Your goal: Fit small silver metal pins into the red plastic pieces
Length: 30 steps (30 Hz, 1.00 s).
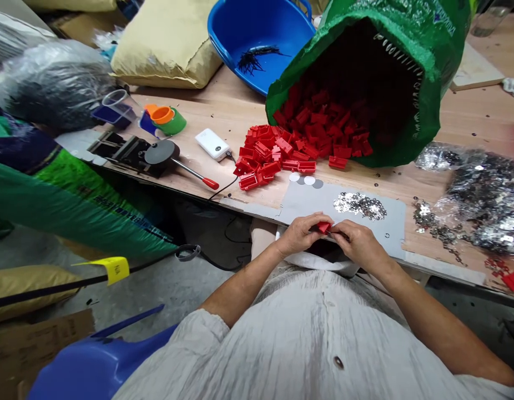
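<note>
At the table's front edge, my left hand (302, 235) is closed around a small red plastic part (324, 227). My right hand (358, 242) meets it from the other side, thumb and fingers pinched together at the part's right end. What sits between those right fingertips is too small to make out. Just beyond my hands, a pile of small shiny metal pieces (359, 205) lies on a grey mat (307, 201). Farther back, many red plastic parts (284, 147) spill from the mouth of a green woven sack (442, 72).
On the left stand a hand-lever press (162, 158), a white power bank (213, 144) with a cable, and small coloured cups (174, 121). A blue basin (227, 33) holds thin black strips. Plastic bags of metal pieces (485, 194) lie at right. A blue stool (99, 361) is at lower left.
</note>
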Each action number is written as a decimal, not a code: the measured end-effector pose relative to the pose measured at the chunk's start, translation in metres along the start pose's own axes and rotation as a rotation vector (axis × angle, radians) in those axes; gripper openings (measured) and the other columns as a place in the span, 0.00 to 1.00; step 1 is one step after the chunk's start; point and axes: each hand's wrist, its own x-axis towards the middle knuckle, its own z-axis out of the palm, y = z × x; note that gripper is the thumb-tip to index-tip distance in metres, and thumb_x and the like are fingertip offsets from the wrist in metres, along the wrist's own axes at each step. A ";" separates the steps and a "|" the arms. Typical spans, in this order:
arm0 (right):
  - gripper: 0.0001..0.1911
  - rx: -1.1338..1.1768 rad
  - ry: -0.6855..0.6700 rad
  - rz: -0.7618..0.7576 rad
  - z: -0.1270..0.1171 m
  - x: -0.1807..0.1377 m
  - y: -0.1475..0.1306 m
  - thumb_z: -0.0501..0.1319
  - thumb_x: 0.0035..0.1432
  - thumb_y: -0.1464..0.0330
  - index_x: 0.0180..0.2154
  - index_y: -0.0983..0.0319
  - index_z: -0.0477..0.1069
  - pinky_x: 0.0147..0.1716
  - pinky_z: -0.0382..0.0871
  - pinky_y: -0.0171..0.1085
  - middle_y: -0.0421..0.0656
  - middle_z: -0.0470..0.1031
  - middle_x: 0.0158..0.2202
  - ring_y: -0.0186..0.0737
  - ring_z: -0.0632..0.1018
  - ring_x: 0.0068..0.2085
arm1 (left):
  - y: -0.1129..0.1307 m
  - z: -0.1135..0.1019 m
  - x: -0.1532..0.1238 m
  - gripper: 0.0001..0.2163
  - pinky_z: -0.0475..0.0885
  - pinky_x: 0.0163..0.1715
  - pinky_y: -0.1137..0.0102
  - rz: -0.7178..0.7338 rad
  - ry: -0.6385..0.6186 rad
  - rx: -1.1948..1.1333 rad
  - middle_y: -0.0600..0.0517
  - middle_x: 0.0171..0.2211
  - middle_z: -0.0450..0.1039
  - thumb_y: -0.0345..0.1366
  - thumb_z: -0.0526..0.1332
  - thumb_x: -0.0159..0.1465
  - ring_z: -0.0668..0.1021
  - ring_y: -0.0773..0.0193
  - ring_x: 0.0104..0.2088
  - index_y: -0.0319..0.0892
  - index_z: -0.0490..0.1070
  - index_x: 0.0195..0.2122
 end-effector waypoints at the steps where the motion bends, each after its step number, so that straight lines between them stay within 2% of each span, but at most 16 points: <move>1: 0.10 0.009 -0.003 -0.003 -0.001 0.000 0.000 0.56 0.64 0.70 0.41 0.58 0.75 0.39 0.71 0.39 0.43 0.79 0.38 0.41 0.78 0.38 | 0.000 0.000 0.000 0.12 0.70 0.51 0.65 0.003 0.000 0.007 0.47 0.42 0.76 0.31 0.59 0.63 0.77 0.62 0.45 0.40 0.71 0.48; 12: 0.10 0.101 -0.025 -0.007 -0.008 -0.002 -0.001 0.55 0.64 0.69 0.40 0.57 0.75 0.40 0.73 0.41 0.43 0.79 0.38 0.42 0.80 0.39 | -0.001 -0.002 -0.002 0.13 0.70 0.50 0.66 -0.047 -0.031 0.023 0.48 0.43 0.76 0.33 0.59 0.64 0.77 0.61 0.46 0.41 0.71 0.50; 18: 0.11 0.125 -0.029 -0.001 -0.007 -0.003 0.001 0.54 0.65 0.66 0.42 0.55 0.75 0.40 0.75 0.41 0.43 0.79 0.40 0.43 0.80 0.40 | -0.004 -0.001 -0.004 0.15 0.67 0.57 0.64 -0.040 -0.042 0.035 0.48 0.43 0.77 0.31 0.59 0.63 0.77 0.63 0.44 0.41 0.71 0.51; 23: 0.11 0.133 -0.014 -0.014 -0.003 -0.004 0.009 0.55 0.64 0.62 0.40 0.53 0.76 0.37 0.76 0.40 0.43 0.80 0.40 0.44 0.81 0.39 | -0.002 -0.002 -0.004 0.16 0.64 0.61 0.62 -0.077 -0.066 0.038 0.47 0.46 0.77 0.30 0.60 0.62 0.76 0.60 0.51 0.42 0.71 0.52; 25: 0.11 0.132 -0.004 -0.025 0.000 -0.004 0.011 0.55 0.63 0.61 0.39 0.53 0.76 0.36 0.76 0.40 0.43 0.80 0.39 0.45 0.81 0.38 | -0.002 -0.002 -0.005 0.16 0.62 0.62 0.62 -0.089 -0.071 0.035 0.47 0.46 0.77 0.31 0.61 0.62 0.77 0.60 0.51 0.42 0.72 0.52; 30: 0.12 0.127 0.023 -0.037 0.008 -0.002 0.015 0.54 0.63 0.59 0.36 0.54 0.75 0.32 0.77 0.38 0.44 0.80 0.36 0.44 0.82 0.35 | -0.007 0.000 -0.006 0.17 0.66 0.58 0.67 -0.095 -0.101 0.053 0.49 0.47 0.77 0.33 0.61 0.63 0.78 0.62 0.48 0.45 0.71 0.53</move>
